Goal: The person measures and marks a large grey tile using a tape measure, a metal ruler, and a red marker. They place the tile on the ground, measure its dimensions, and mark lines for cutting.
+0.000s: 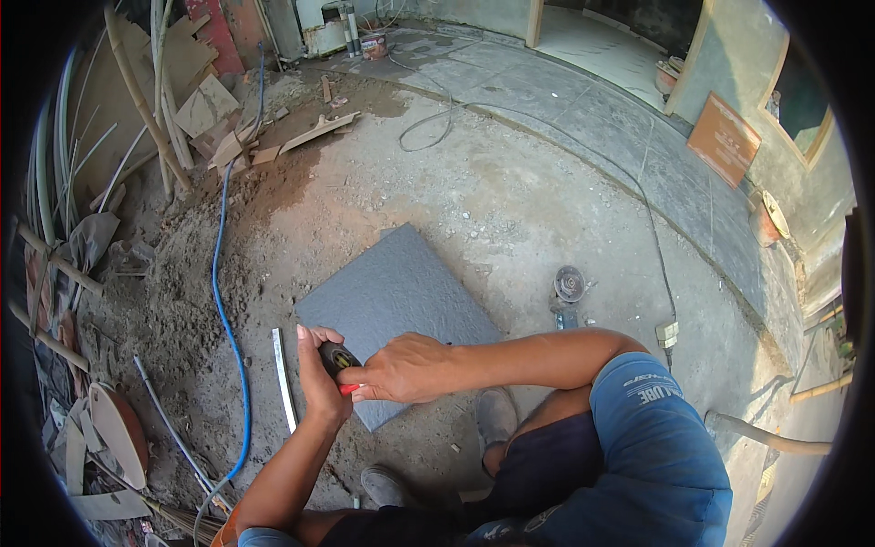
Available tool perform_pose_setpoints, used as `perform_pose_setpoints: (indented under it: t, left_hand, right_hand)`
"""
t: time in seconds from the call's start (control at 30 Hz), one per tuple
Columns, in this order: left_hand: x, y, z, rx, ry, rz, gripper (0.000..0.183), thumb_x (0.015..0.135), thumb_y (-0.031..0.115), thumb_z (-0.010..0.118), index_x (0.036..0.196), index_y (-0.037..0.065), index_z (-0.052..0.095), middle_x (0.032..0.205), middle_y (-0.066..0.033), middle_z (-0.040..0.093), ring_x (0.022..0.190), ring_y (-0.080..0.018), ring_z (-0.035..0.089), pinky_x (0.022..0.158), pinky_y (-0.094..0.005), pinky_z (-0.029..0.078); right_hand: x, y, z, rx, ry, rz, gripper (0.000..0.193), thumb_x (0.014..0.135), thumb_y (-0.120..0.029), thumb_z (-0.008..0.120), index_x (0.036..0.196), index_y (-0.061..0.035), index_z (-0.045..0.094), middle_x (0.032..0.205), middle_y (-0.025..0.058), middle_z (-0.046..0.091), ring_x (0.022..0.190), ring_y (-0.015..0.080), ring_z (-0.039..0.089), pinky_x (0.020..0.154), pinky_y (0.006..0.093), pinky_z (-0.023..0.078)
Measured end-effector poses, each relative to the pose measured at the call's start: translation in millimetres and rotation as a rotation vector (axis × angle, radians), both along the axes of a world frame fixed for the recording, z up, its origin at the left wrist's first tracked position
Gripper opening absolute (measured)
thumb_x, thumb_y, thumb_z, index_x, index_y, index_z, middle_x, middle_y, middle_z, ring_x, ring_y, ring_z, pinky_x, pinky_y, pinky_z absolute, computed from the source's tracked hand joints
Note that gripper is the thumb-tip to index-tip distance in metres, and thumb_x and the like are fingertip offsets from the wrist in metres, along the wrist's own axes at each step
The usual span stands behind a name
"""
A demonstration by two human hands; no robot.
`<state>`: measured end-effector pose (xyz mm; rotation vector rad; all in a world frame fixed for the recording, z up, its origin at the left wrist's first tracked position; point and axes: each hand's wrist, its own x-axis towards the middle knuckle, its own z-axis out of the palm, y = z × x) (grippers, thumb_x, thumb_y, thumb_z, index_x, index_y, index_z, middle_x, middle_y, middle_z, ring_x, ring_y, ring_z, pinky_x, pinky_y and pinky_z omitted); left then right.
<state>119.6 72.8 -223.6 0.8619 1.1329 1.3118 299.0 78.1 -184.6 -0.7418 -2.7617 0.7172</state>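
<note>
Rough concrete floor (529,223), gritty and dusted, carries the whole work area. Nearest, two shoes (386,486) stand on it, the right one just beside the near right edge of the tile. Above the tile's near left part, the left hand (319,378) has its fingers curled around a black device (335,356); the right hand (406,369) appears to pinch a red piece (347,389) against it. Whether the two parts are joined cannot be told. Hazards, in this inspector's judgement: a loose pinch could drop the device and chip the tile's face; a careless step by the right shoe could knock the tile askew; grit beneath could let it rock under pressure. Relative to the grip, the grey tile (392,292) lies flat on the ground, below the hands and mostly beyond them, its near corner passing under the wrists' side; neither hand is clearly seen to bear on it. Left of it, apart, lies a pale strip (284,378). Right of it, also apart, rests a grinder (570,284), disc uppermost, a cut hazard should an arm swing across. Farther left runs a blue hose (218,283); farther right, a cable (653,232). Far right, a brown panel (725,139) leans on the wall (729,68).
</note>
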Motion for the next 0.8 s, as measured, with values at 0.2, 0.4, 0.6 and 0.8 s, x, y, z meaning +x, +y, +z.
perform_pose_setpoints:
  t: [0.2, 0.4, 0.6, 0.8]
  left_hand:
    - [-17.8, 4.2, -2.3, 0.005, -0.107, 0.048, 0.051, 0.102, 0.058, 0.044, 0.087, 0.01, 0.056, 0.081, -0.0021, 0.049, 0.073, -0.0126, 0.045, 0.069, -0.0296, 0.039]
    - [-25.8, 1.1, -5.1, -0.033, -0.154, -0.149, 0.047, 0.102, 0.053, 0.048, 0.086, 0.01, 0.057, 0.09, -0.0032, 0.053, 0.085, -0.0151, 0.051, 0.077, -0.0311, 0.041]
    - [-42.9, -5.0, -6.9, 0.261, 0.298, -0.482, 0.038, 0.099, 0.043, 0.06, 0.1, 0.006, 0.067, 0.098, -0.0026, 0.055, 0.094, -0.0159, 0.05, 0.085, -0.0312, 0.04]
    - [-28.8, -5.5, 5.7, 0.237, 0.394, -0.379, 0.018, 0.095, 0.022, 0.07, 0.096, 0.004, 0.07, 0.096, -0.0035, 0.054, 0.093, -0.0156, 0.048, 0.085, -0.0317, 0.039]
  right_hand:
    - [7.1, 0.9, -2.3, -0.096, 0.203, -0.006, 0.049, 0.104, -0.034, 0.049, 0.151, -0.0241, 0.037, 0.076, 0.0194, 0.065, 0.072, 0.0416, 0.066, 0.066, 0.0524, 0.051]
    - [3.0, 5.2, -20.5, -0.113, 0.41, 0.053, 0.049, 0.105, -0.029, 0.048, 0.152, -0.0229, 0.035, 0.09, 0.0228, 0.069, 0.082, 0.0438, 0.068, 0.073, 0.0518, 0.053]
    - [9.9, 16.4, -12.0, -0.182, 0.359, -0.061, 0.045, 0.106, -0.023, 0.048, 0.15, -0.0227, 0.037, 0.125, 0.0169, 0.067, 0.102, 0.0389, 0.069, 0.087, 0.0452, 0.057]
    - [12.4, 14.5, -17.0, -0.102, 0.334, -0.085, 0.047, 0.105, -0.022, 0.048, 0.149, -0.0263, 0.033, 0.118, 0.0176, 0.069, 0.096, 0.0395, 0.07, 0.076, 0.0462, 0.058]
